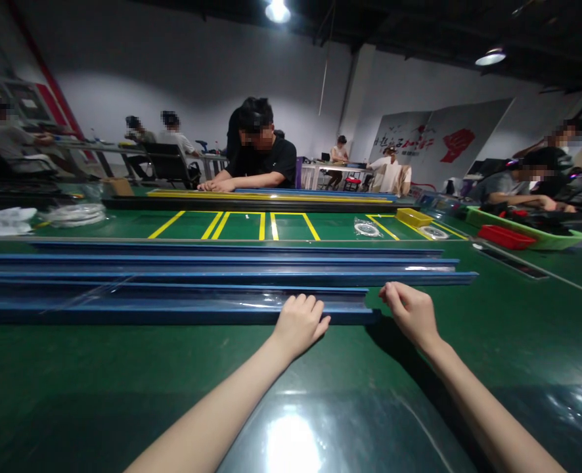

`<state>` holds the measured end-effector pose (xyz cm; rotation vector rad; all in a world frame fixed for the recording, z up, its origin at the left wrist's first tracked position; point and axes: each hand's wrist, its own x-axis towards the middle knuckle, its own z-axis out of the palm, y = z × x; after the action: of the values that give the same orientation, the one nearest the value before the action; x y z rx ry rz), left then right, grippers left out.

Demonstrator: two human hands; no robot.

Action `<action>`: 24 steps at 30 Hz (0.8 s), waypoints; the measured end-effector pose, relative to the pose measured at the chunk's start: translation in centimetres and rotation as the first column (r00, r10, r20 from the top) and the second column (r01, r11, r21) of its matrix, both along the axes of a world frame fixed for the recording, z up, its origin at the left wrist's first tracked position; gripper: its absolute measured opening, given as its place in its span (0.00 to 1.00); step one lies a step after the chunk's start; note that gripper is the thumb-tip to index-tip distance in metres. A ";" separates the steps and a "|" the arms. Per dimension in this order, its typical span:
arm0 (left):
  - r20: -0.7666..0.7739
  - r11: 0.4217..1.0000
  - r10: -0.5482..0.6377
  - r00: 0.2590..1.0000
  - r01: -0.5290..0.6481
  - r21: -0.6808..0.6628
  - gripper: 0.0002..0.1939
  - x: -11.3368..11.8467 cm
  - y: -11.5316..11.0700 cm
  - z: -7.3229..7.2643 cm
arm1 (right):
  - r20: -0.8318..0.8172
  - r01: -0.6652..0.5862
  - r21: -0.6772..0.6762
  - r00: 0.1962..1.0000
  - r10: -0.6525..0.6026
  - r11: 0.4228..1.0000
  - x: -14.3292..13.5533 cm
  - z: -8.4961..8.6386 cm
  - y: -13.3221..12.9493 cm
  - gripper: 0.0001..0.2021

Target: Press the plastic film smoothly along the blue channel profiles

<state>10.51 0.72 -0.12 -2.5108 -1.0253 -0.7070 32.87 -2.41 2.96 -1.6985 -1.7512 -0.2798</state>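
Observation:
Nearest to me lies a long blue plastic channel [182,317], open on its upper side, with clear film along it. My left hand [301,323] is closed over the channel's near wall close to its right end, with the fingers bent inside. Just past that end, my right hand [412,312] hovers above the table with thumb and fingers pinched together. Whatever may be between those fingertips is too small or hidden to make out. Behind this piece, more blue channels [295,268] run parallel, partly wrapped in film.
On the green table [182,374], yellow tape marks boxes farther back. Coils of white strip [367,228], a yellow tray [413,217], a red tray [505,237] and a green bin [561,238] stand at the right. A person [261,151] leans over the far side, where more channels lie.

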 end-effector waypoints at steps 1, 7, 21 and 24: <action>0.003 1.000 -0.004 1.000 0.004 0.001 0.12 0.0 0.0 0.0 | 0.072 0.020 -0.010 0.997 -0.019 1.000 -0.8 0.1 0.0 0.20; 0.026 1.000 -0.008 1.000 0.008 0.011 0.11 0.0 0.2 -0.1 | 0.349 0.104 -0.035 0.933 -0.086 0.994 -5.6 -1.1 1.8 0.20; 0.019 0.999 -0.032 0.999 0.032 -0.001 0.12 0.0 0.3 -0.1 | 0.433 -0.018 0.000 0.901 0.016 1.000 -6.1 -1.9 2.8 0.27; -0.003 0.998 -0.056 0.998 0.056 0.026 0.16 -0.2 0.1 0.1 | 0.449 -0.048 0.028 0.893 0.030 0.998 -5.8 -2.1 2.9 0.27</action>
<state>10.30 0.83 -0.03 -2.5261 -0.9423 -0.7281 27.07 0.53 0.90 -1.6580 -2.0879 -0.7335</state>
